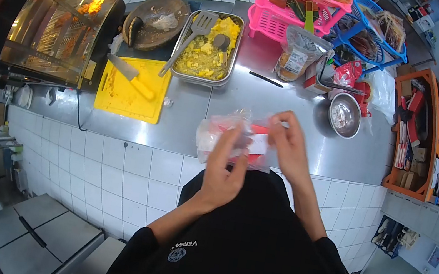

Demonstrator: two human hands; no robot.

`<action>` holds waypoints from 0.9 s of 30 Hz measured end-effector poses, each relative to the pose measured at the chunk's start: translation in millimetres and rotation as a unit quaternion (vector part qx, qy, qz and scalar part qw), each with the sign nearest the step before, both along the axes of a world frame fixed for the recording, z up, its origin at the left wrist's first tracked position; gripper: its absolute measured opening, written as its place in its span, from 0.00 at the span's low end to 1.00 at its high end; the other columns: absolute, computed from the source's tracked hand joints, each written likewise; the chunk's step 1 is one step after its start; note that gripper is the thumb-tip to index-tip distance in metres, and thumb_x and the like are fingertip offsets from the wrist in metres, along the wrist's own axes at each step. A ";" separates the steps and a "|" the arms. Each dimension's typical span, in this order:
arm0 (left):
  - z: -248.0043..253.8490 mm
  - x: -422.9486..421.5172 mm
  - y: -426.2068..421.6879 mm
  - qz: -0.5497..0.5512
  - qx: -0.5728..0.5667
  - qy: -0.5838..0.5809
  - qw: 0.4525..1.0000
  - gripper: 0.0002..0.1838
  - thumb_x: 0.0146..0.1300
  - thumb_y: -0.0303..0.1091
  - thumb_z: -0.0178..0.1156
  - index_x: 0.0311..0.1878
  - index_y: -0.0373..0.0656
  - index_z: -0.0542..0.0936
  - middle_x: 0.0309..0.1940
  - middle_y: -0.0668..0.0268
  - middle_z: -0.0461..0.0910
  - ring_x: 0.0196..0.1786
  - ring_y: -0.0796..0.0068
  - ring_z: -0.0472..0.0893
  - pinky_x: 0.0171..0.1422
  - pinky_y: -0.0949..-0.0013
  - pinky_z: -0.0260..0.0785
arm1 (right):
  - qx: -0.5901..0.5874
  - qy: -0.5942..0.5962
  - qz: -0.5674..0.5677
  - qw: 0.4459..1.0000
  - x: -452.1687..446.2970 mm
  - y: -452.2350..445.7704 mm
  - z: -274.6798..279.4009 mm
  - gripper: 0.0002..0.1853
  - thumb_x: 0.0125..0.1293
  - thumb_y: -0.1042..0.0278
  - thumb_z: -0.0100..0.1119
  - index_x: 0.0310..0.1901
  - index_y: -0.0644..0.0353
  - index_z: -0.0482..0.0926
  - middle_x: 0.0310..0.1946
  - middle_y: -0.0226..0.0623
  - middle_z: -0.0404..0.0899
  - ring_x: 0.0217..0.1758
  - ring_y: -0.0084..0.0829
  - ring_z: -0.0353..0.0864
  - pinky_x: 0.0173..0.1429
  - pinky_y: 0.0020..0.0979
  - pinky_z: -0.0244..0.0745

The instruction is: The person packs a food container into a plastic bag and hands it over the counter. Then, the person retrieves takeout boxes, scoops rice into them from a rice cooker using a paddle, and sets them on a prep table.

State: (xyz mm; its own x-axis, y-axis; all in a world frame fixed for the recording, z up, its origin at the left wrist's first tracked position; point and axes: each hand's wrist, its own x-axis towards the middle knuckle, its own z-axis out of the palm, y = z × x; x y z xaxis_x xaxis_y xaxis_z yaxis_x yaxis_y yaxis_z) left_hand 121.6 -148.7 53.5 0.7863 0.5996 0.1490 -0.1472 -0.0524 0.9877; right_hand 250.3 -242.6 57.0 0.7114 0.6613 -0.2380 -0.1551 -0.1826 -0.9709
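Observation:
At the counter's front edge, a clear plastic bag (240,118) is between my hands, over a red and white packet (257,148) in clear wrapping. My left hand (226,166) is closed on the bag's left part, fingers pointing up and thumb across it. Up at the bag's right corner, my right hand (287,144) pinches the thin film between thumb and fingertips. The film is see-through and partly blurred, so I cannot make out its opening.
Left are a yellow cutting board (118,101) with a cleaver (127,72) and a lit glass cabinet (49,29). A metal tray (229,76) of yellow food holds a slotted spatula (194,30). Right are a steel bowl (344,116), a food pouch (296,61) and a pink rack (256,19).

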 end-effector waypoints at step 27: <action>-181.5 66.0 2.8 -0.044 -0.005 -0.059 0.997 0.09 0.55 0.34 0.62 0.33 0.41 0.73 0.25 0.67 0.69 0.30 0.75 0.72 0.35 0.69 0.65 | -0.185 -0.328 0.132 0.917 -17.3 -1.8 6.6 0.22 0.59 0.67 0.64 0.54 0.60 0.71 0.44 0.51 0.75 0.49 0.52 0.76 0.54 0.45 0.72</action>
